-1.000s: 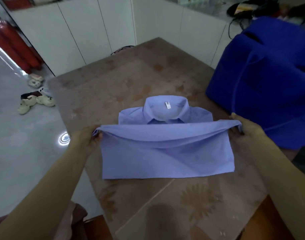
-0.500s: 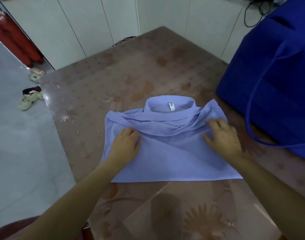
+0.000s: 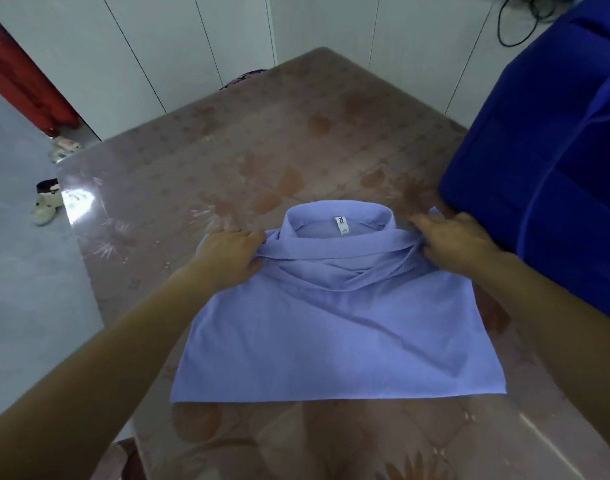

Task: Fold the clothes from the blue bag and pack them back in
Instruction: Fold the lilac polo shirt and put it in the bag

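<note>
A light blue collared shirt [image 3: 334,337] lies folded on the brown table [image 3: 248,154], collar at the far end with a white label showing. My left hand [image 3: 232,252] grips the folded edge at the shirt's left shoulder. My right hand [image 3: 456,242] holds the bunched fabric at the right shoulder, fingers curled on it. The large blue bag [image 3: 553,174] stands on the table directly right of the shirt, close to my right hand.
White cabinet doors [image 3: 192,39] run behind the table. Slippers [image 3: 47,202] lie on the grey floor at the left, near a red object [image 3: 23,84]. A black cable [image 3: 518,22] hangs at the top right.
The shirt's lower half was lifted and folded up over the body toward the collar. Both hands then slid from the middle of the fabric out to the two upper corners.
</note>
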{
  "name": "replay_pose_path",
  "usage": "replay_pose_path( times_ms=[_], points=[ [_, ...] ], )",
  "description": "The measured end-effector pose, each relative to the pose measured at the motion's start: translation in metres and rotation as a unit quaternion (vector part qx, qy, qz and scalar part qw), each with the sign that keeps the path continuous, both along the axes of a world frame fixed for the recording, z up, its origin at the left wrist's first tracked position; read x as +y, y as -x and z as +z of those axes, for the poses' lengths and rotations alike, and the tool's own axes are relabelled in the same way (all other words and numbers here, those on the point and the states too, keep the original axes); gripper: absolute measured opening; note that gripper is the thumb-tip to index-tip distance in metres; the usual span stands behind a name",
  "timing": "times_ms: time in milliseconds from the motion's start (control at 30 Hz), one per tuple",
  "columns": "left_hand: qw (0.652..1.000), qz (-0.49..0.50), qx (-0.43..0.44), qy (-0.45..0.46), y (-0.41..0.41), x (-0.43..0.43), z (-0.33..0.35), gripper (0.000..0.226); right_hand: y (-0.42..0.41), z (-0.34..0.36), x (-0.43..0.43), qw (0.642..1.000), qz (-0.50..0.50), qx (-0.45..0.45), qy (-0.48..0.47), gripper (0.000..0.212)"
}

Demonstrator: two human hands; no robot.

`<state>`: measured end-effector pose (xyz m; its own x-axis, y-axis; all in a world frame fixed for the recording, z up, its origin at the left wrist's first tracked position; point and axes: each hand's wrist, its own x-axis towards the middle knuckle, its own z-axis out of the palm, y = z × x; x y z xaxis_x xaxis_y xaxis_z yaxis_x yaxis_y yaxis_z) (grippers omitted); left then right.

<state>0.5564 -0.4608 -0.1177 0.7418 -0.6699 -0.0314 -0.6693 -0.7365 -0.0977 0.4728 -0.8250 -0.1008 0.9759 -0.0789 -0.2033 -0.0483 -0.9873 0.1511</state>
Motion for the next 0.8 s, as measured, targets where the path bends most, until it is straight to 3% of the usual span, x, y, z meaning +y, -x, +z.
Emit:
replay_pose_path(
  times_ms=[100,167,267,333,400,500,567,667,733,800],
  points=[
    [0.998,-0.046,-0.012,-0.049,-0.009,0.017,0.002,0.027,-0.001,0.003,-0.01,0.996,0.044,0.004,0.073,0.026],
    [0.997,-0.052,0.005,-0.059,-0.018,0.028,0.004,0.032,-0.002,0.012,-0.017,0.991,0.066,0.016,0.114,0.022],
    [0.998,-0.057,-0.008,0.019,-0.028,0.035,0.008,0.049,-0.004,0.027,-0.026,0.99,0.057,0.013,0.127,0.026],
    [0.999,-0.009,-0.023,0.048,-0.029,0.034,0.008,0.055,-0.003,0.029,-0.03,0.996,0.0,-0.034,0.079,0.031],
    [0.991,0.099,-0.028,0.085,-0.025,0.029,0.007,0.052,-0.002,0.022,-0.029,0.992,-0.082,-0.096,-0.012,0.032],
    [0.948,0.242,-0.012,0.206,0.002,0.002,0.005,0.032,0.006,0.008,-0.009,0.974,-0.095,-0.178,-0.103,0.044],
    [0.958,0.156,-0.034,0.239,0.032,-0.023,0.005,0.029,0.016,-0.001,0.016,0.964,-0.018,-0.238,-0.115,0.046],
    [0.972,-0.123,-0.057,0.193,0.071,-0.041,-0.012,0.026,0.036,-0.017,0.054,0.956,0.104,-0.246,-0.123,0.044],
    [0.974,-0.167,-0.037,0.152,0.073,-0.041,-0.021,0.024,0.043,-0.022,0.067,0.954,0.127,-0.247,-0.116,0.041],
    [0.981,-0.105,-0.03,0.159,0.064,-0.044,-0.021,0.027,0.036,-0.018,0.07,0.962,0.071,-0.229,-0.133,0.045]
  ],
)
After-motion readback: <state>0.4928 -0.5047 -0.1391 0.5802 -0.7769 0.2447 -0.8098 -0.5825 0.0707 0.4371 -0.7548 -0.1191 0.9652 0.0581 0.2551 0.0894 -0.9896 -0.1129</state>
